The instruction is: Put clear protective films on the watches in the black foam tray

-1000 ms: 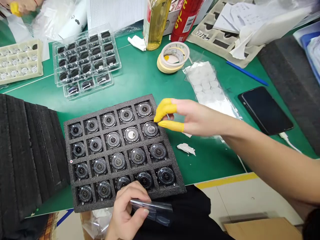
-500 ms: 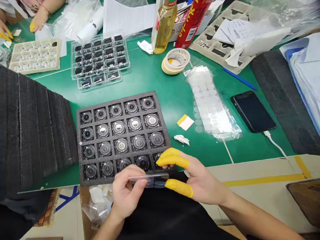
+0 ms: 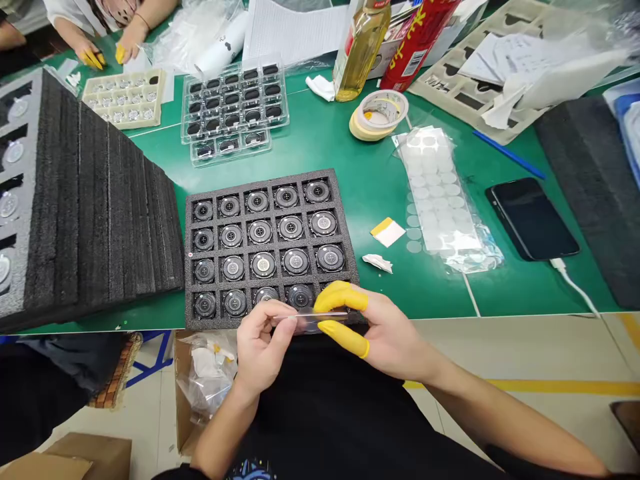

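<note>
My left hand point(image 3: 266, 343) pinches one end of a thin clear plastic sheet point(image 3: 305, 321), seen nearly edge-on, between thumb and fingers. Yellow finger cots cover the thumb and forefinger of my right hand point(image 3: 367, 320). Those two fingers close over the sheet's other end, one above and one below; whether they grip a separate piece of film cannot be made out. Just beyond both hands lies a dark foam tray point(image 3: 273, 241) with round black watch back covers point(image 3: 263, 265) in its compartments. My right hand hides part of its front row.
Stacked foam trays point(image 3: 115, 200) stand at the left. Behind are clear blister trays point(image 3: 233, 107), tape rolls point(image 3: 379, 115), a glass bottle point(image 3: 363, 50) and a red can point(image 3: 417, 43). Round-sticker sheets point(image 3: 443, 193) and a phone point(image 3: 533, 219) lie right. A co-worker's hands point(image 3: 131, 41) show far left.
The view has shifted, showing more on the left. My right thumb and forefinger have closed in on the plastic sheet from their wider spread. My left hand keeps its hold.
</note>
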`<state>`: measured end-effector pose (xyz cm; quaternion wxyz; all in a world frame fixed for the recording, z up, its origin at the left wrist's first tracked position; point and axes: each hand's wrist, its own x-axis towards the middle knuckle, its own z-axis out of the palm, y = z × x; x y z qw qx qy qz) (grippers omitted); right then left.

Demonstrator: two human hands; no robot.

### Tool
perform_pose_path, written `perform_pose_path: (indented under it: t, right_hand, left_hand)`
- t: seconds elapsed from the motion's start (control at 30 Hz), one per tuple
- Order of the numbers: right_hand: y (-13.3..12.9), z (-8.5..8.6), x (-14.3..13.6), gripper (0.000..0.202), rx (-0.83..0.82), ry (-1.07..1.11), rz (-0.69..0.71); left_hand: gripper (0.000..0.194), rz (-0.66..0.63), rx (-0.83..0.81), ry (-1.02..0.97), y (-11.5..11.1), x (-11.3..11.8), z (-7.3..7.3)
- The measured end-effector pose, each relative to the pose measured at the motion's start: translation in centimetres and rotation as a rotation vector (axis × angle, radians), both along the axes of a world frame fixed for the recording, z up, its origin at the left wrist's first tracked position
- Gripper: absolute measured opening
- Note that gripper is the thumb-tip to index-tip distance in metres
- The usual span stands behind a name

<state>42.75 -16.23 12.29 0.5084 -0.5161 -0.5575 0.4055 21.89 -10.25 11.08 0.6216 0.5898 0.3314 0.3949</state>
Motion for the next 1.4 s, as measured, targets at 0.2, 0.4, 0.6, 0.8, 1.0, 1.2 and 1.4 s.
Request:
perform_pose_path:
  t: [0.2,0.4,0.6,0.8,1.0,1.2,1.4]
  right_hand:
    - [0.2,1.4,0.6,0.009,0.101,-0.118,-0.052]
    - [0.3,1.4,0.6,0.014,0.142,-0.153,0.012]
    - [0.8,1.0,0.1,0.012,0.241,-0.193,-0.02]
    - [1.6,-0.8,0.2,0.012,0.707,-0.701,-0.106]
    - [1.9,-1.2,1.1,0.016,0.956,-0.803,-0.132]
    - [2.3,-1.6,3.4,0.015,0.845,-0.703,-0.192]
    - [3.2,-2.3,6.9,0.015,0.464,-0.354,-0.22]
  left_hand:
    - [0.015,-0.02,0.115,0.057,-0.1,-0.3,0.3]
    - [0.009,-0.019,0.119,0.084,-0.2,-0.5,0.5]
    - [0.007,0.017,0.095,0.119,0.0,-0.9,0.3]
    - [0.03,0.055,-0.18,0.066,1.4,-0.6,-1.0]
    - [0.049,0.145,-0.365,0.112,3.6,0.6,-1.1]
    - [0.056,0.186,-0.374,0.168,5.6,1.4,-2.1]
    - [0.043,0.037,-0.32,0.126,6.1,2.4,-2.7]
